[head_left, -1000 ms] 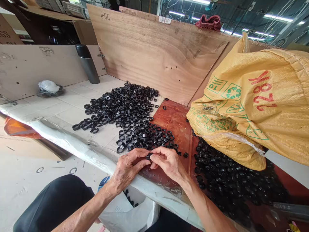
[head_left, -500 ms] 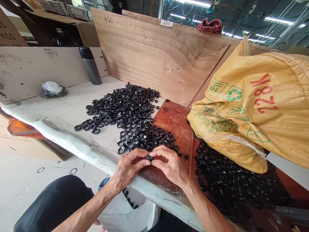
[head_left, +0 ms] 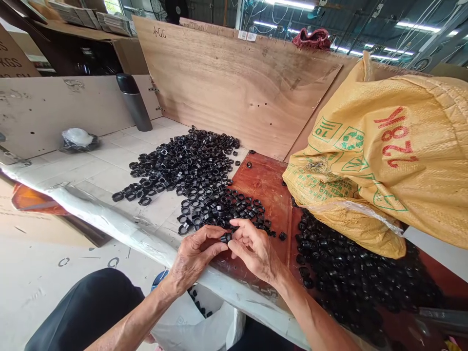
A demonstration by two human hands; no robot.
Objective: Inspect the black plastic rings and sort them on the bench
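Note:
My left hand (head_left: 195,251) pinches a small black ring-shaped fitting (head_left: 225,237) between thumb and fingertips, just above the bench's front edge. To its right, my right hand (head_left: 255,247) has its thumb and index finger parted around the fitting's near end. Whether another fingertip of it touches the fitting is hard to tell. Just beyond both hands lies a heap of black plastic rings (head_left: 193,163), spread over the pale bench top and a reddish-brown board (head_left: 276,195). A second heap of small black parts (head_left: 351,273) lies right of my right hand.
A yellow woven sack (head_left: 413,161) leans over the right heap. Plywood (head_left: 234,87) walls the back. At the back left stand a dark flask (head_left: 135,105) and a plastic-wrapped bundle (head_left: 77,140). Below the padded front edge (head_left: 120,226) hangs a white bag (head_left: 204,329) with black parts inside.
My right thumb and index finger have spread apart from their pinch on the fitting. My left hand keeps its grip on it. The view has shifted slightly.

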